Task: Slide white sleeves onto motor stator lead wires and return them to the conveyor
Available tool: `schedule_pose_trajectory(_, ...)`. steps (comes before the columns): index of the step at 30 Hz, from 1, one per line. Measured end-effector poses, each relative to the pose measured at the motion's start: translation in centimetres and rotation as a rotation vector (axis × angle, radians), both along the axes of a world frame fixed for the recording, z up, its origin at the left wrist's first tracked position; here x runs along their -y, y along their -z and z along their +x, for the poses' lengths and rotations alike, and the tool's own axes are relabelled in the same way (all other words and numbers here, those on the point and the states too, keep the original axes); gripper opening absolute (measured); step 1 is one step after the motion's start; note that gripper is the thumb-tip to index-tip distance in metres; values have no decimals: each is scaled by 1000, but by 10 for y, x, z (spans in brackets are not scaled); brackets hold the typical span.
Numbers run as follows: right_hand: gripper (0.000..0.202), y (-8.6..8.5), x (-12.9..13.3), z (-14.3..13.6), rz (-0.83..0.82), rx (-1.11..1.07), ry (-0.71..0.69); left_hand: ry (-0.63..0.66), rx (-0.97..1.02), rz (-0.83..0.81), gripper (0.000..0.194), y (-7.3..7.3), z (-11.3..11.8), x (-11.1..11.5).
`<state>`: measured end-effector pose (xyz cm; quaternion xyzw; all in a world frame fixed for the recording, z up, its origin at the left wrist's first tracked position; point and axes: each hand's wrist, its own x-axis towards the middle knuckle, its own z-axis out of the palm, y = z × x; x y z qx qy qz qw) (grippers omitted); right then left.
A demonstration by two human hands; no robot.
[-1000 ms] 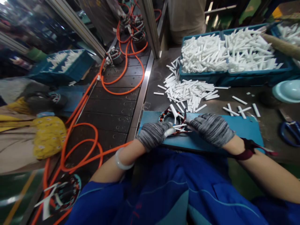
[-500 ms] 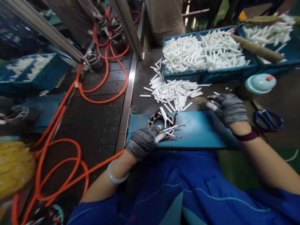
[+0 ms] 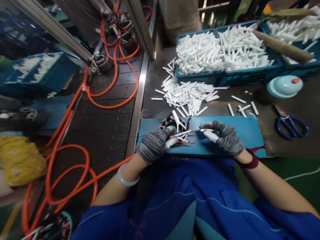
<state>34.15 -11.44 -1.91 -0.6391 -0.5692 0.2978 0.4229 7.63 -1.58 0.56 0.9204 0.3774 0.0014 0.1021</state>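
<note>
My left hand [image 3: 156, 143], in a grey glove with pale fingertips, pinches sleeved wires at a round wound coil [image 3: 165, 123] on the blue board [image 3: 242, 133]. White sleeves stand up from the coil, and one sleeved wire [image 3: 184, 133] points right with its twisted tip bare. Between the thumb and fingers of my right hand [image 3: 223, 136] is a short white tube [image 3: 206, 130], lined up with that wire's tip. Whether tube and wire touch is too small to tell. Another wire end lies below, pointing right.
Loose white tubes [image 3: 190, 95] lie behind the board, before blue bins [image 3: 200, 78] full of them. At right are a light-blue-lidded container [image 3: 285, 87], blue-handled scissors [image 3: 292, 128] and several stray tubes. Orange hoses [image 3: 112, 106] loop over the slatted surface at left.
My right hand has moved left and toward me from the table's right side, bringing a white tube to the wire tip. My left hand stays at the coil. The view has shifted slightly.
</note>
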Motion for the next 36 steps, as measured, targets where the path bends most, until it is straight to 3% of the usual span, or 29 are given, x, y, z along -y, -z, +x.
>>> schedule_pose_trajectory(3, 23, 4, -5, -4, 100, 40, -62, -16, -2, 21, 54, 1, 1, 1)
schedule_pose_trajectory(7, 24, 3, -17, -5, 141, 154, -198, 193, -4, 163, 41, 9, -3, -2)
schedule_pose_trajectory(9, 29, 2, -23, -8, -5, 103, -237, 275, 20, 217, 38, 11, -5, -4)
schedule_pose_trajectory(12, 50, 3, -30, -14, -378, -208, -333, 306, 67, 229, 38, 9, -3, -8)
schedule_pose_trajectory(14, 65, 5, -32, -18, -542, -389, -386, 297, 50, 210, 38, 4, -2, -9)
schedule_pose_trajectory(17, 70, 5, -29, -19, -501, -314, -348, 311, 12, 176, 39, -2, -1, -9)
schedule_pose_trajectory(22, 49, 0, -25, -16, -300, -76, -197, 352, -46, 129, 42, -7, -1, -11)
schedule_pose_trajectory(27, 67, 12, -34, -33, -599, -492, -363, 303, -156, 111, 42, -9, 4, -11)
schedule_pose_trajectory(29, 71, 14, -35, -39, -555, -451, -340, 292, -184, 154, 42, -10, 4, -6)
schedule_pose_trajectory(32, 67, 9, -32, -25, -338, -120, -248, 269, -87, 265, 45, -10, -1, 3)
schedule_pose_trajectory(36, 39, 2, -29, 35, -171, 219, 143, 289, 64, 290, 61, -3, -7, 10)
